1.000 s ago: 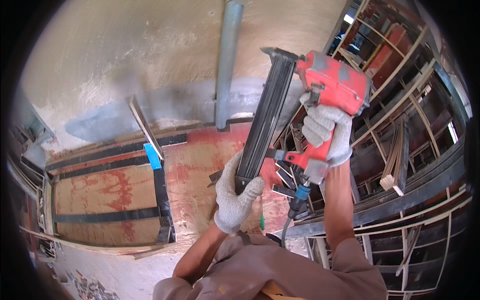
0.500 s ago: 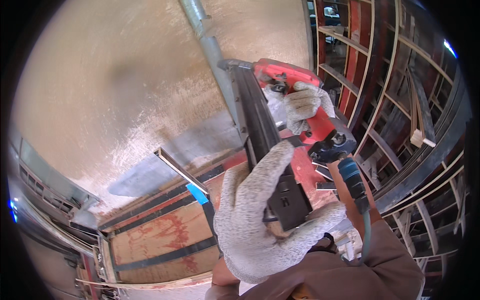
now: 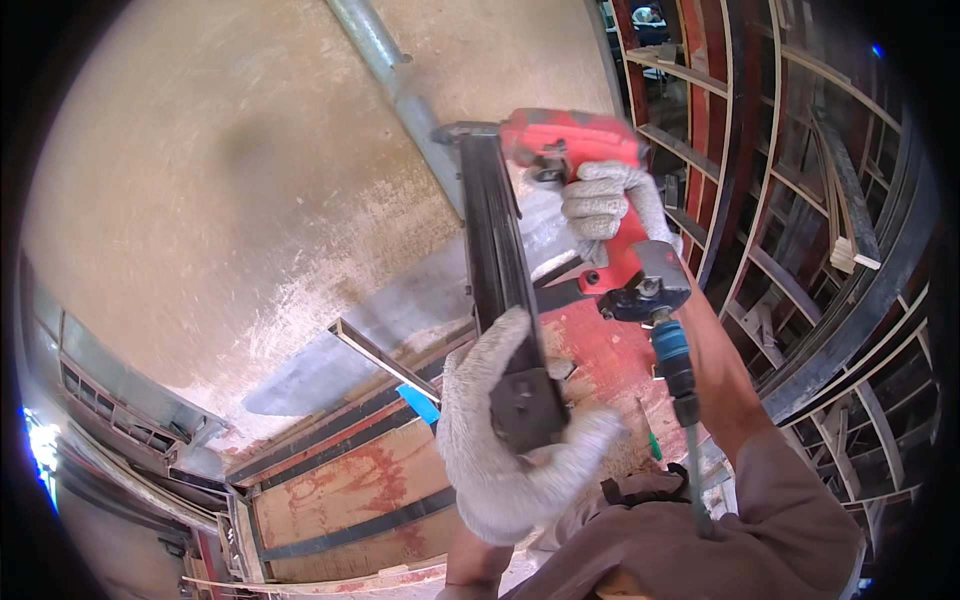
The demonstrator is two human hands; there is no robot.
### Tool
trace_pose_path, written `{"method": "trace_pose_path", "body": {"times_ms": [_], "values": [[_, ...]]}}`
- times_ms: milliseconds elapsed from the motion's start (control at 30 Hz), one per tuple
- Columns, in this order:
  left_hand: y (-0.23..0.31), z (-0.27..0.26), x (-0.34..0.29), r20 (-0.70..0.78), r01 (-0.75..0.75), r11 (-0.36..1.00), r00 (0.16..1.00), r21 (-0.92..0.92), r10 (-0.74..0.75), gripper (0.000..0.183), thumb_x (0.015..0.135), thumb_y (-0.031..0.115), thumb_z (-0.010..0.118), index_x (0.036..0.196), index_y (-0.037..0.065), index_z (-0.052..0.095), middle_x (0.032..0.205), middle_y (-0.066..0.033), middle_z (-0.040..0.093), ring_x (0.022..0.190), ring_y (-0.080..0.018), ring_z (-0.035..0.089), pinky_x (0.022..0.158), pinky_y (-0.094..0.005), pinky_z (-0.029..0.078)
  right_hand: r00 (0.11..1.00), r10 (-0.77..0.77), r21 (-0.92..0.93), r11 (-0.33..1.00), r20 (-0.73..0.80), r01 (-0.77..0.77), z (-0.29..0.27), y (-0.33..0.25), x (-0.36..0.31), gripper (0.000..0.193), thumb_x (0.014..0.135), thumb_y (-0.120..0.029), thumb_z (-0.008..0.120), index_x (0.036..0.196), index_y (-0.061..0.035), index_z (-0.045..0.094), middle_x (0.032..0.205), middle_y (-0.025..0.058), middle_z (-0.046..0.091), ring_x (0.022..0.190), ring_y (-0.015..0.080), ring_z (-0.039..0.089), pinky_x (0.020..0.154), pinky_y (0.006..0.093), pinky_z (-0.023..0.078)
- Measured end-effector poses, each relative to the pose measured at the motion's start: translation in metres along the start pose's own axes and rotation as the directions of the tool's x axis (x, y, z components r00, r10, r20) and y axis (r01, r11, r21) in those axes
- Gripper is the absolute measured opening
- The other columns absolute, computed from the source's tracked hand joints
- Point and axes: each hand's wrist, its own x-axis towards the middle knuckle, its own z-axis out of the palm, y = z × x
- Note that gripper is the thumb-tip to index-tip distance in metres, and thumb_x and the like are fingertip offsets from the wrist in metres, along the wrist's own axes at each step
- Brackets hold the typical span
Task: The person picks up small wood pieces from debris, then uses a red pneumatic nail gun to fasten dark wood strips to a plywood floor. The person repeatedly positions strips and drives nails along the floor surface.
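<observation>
A red and black air nail gun (image 3: 578, 138) is held up in front of me, its long black magazine (image 3: 492, 240) slanting down toward me. My right hand (image 3: 598, 205), in a speckled grey knit glove, is closed around the red handle. At the magazine's lower end, my left hand (image 3: 475, 445) in a matching glove curls around the black end piece, fingers on one side and a blurred thumb on the other. From the handle's base a blue and black air coupling (image 3: 674, 350) leads to a greenish hose (image 3: 694, 465). The gun's far tip overlaps a grey metal strip (image 3: 385, 60).
Behind the gun lies a large worn tan panel (image 3: 250, 180). A wooden frame with dark bars and red stains (image 3: 350, 490) is at lower left, with a blue tape piece (image 3: 418, 403) nearby. Slatted wooden racks (image 3: 770, 200) fill the right side. A green-handled tool (image 3: 654, 440) lies near my body.
The magazine has swung more upright and its lower end has shifted left. My left thumb and fingers have drawn in around that end. My right hand keeps its hold on the handle.
</observation>
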Motion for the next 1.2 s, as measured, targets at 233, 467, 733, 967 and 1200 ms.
{"method": "trace_pose_path", "body": {"times_ms": [233,467,733,967,1200], "values": [[-0.104,-0.021,0.008,0.166,-0.289,0.931,0.952,0.224,0.256,0.055,0.086,-0.003,0.071,0.138,-0.004,0.056,0.116,-0.0159,0.062,0.090,-0.0234,0.061,0.082,-0.0341,0.052,0.989,-0.056,-0.620,0.774,0.135,0.129,0.042,-0.034,0.006,0.035,0.096,-0.022,0.052,0.064,-0.0118,0.043,0.057,0.0043,0.045,0.050,0.0172,0.046,0.053,0.0317,0.042],[-0.135,-0.006,0.010,0.206,-0.107,0.990,0.975,0.091,0.086,0.092,0.091,0.003,0.071,0.162,-0.002,0.013,0.129,-0.0114,0.057,0.089,-0.0113,0.055,0.080,-0.0244,0.050,0.994,-0.095,-0.712,0.702,-0.057,0.027,0.038,-0.040,-0.010,0.036,0.096,-0.021,0.054,0.063,-0.0088,0.046,0.055,0.0090,0.048,0.048,0.0217,0.051,0.051,0.0354,0.046],[-0.222,-0.049,0.075,0.338,0.200,0.870,0.940,-0.450,-0.041,0.080,0.099,0.028,0.066,0.161,0.006,0.021,0.159,-0.0153,0.035,0.147,-0.0239,0.037,0.114,-0.0391,0.039,0.985,-0.156,-0.813,0.562,0.080,0.154,0.042,-0.041,-0.020,0.032,0.090,-0.012,0.061,0.061,-0.0061,0.048,0.055,0.0111,0.051,0.048,0.0237,0.054,0.049,0.0379,0.047],[-0.160,-0.001,0.111,0.546,0.513,0.584,0.826,-0.629,-0.138,0.083,0.099,0.068,0.043,0.154,0.006,0.035,0.146,-0.0186,0.053,0.123,-0.0355,0.061,0.098,-0.0461,0.055,0.970,-0.092,-0.759,0.641,-0.225,-0.115,-0.006,-0.012,-0.032,0.016,0.089,-0.010,0.066,0.079,-0.0006,0.058,0.060,0.0115,0.056,0.050,0.0235,0.058,0.047,0.0378,0.047],[-0.163,-0.052,0.109,0.317,0.391,0.767,0.914,-0.509,-0.255,0.083,0.097,0.070,0.046,0.151,0.007,0.039,0.127,-0.0193,0.064,0.105,-0.0322,0.070,0.088,-0.0471,0.060,0.989,0.025,-0.678,0.725,-0.146,-0.119,-0.015,-0.013,-0.028,0.035,0.090,-0.017,0.057,0.058,-0.0081,0.047,0.055,0.0099,0.050,0.047,0.0237,0.051,0.049,0.0394,0.044]]}}
